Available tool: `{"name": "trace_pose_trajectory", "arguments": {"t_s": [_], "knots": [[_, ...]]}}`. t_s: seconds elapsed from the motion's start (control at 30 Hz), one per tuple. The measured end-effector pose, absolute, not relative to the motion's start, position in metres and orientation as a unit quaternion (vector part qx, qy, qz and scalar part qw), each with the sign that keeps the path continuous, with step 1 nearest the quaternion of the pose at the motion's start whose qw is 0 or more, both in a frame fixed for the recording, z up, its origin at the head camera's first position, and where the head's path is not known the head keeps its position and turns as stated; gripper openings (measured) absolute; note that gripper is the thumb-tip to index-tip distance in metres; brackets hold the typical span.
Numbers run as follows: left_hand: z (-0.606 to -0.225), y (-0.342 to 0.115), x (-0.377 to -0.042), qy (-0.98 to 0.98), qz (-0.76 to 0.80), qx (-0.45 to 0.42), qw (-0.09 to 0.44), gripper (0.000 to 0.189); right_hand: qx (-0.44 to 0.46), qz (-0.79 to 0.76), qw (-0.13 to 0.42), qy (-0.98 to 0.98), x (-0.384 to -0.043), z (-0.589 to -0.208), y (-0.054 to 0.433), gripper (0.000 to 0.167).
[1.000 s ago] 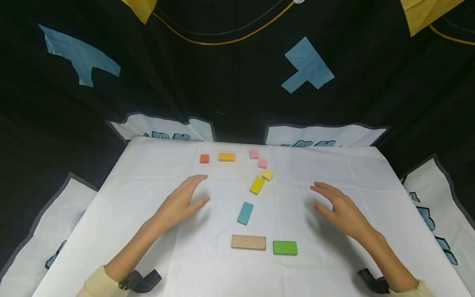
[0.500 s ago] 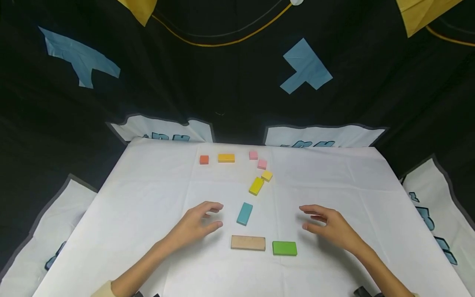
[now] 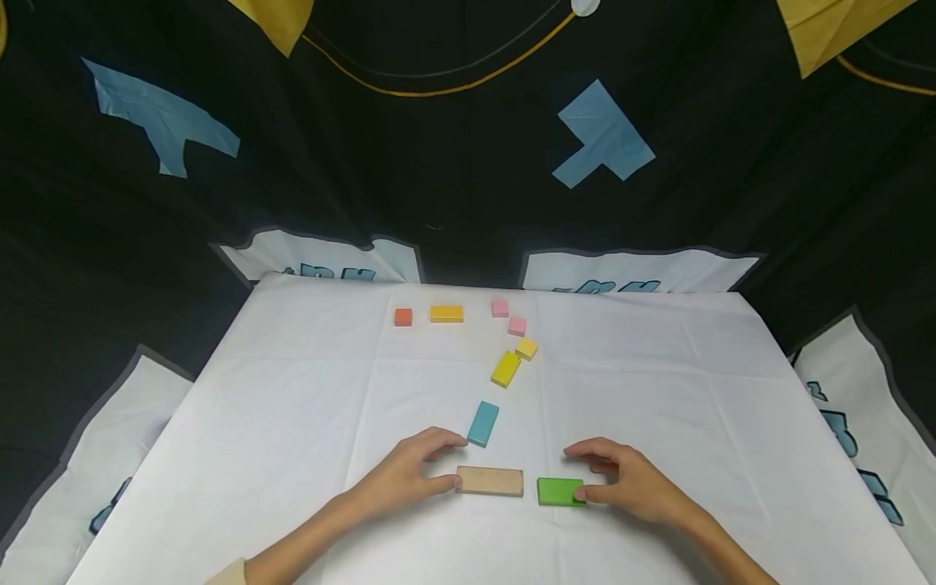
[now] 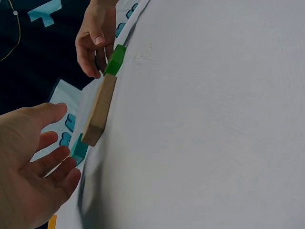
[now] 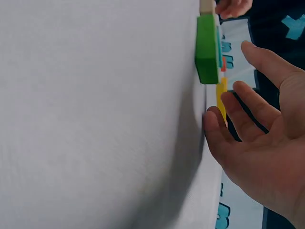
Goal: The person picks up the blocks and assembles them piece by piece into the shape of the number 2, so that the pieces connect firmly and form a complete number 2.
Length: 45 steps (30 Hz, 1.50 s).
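Note:
My left hand (image 3: pixel 413 473) is at the left end of a plain wooden block (image 3: pixel 490 481), its thumb tip overlapping that end in the head view. Its index fingertip comes close to a blue block (image 3: pixel 483 423). In the left wrist view the fingers of this hand (image 4: pixel 33 167) are relaxed and spread, holding nothing. My right hand (image 3: pixel 627 479) hovers by the right end of a green block (image 3: pixel 559 491), thumb over its corner. The right wrist view shows the hand (image 5: pixel 267 124) with loosely bent fingers and a gap to the green block (image 5: pixel 207 50).
Farther back on the white-covered table (image 3: pixel 256 406) lie a yellow block (image 3: pixel 505 370), a small pale yellow block (image 3: pixel 526 348), two pink blocks (image 3: pixel 517 326), an orange-yellow block (image 3: pixel 446 314) and a red block (image 3: pixel 403 317). A black curtain (image 3: pixel 468 179) hangs behind the table.
Both hands have moved inward and toward the front edge, the left to the wooden block and the right to the green block. The blocks have stayed in place.

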<state>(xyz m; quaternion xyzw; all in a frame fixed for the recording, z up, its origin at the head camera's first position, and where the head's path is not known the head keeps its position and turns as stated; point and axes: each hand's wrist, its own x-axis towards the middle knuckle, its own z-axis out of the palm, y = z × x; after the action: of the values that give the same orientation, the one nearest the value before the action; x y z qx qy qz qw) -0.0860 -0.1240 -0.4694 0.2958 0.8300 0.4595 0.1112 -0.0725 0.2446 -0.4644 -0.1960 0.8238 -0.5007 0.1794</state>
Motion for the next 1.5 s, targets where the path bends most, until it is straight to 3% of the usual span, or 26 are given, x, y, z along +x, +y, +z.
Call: {"name": "trace_pose_trajectory", "arguments": {"t_s": [0.43,0.9,1.5], "knots": [[-0.48,-0.109,-0.087,0.844,0.417,0.318,0.108,0.041,-0.195,-0.434,0.184,0.86,-0.07,-0.47,0.236,0.046],[-0.48,-0.1,-0.086,0.863,0.364,0.33,0.117,0.033,-0.207,-0.419,0.182,0.865,-0.071,-0.467,0.233,0.03],[-0.486,-0.1,-0.093,0.861,0.393,0.312,0.083,0.033,-0.223,-0.376,0.172,0.883,-0.072,-0.467,0.223,0.035]]}}
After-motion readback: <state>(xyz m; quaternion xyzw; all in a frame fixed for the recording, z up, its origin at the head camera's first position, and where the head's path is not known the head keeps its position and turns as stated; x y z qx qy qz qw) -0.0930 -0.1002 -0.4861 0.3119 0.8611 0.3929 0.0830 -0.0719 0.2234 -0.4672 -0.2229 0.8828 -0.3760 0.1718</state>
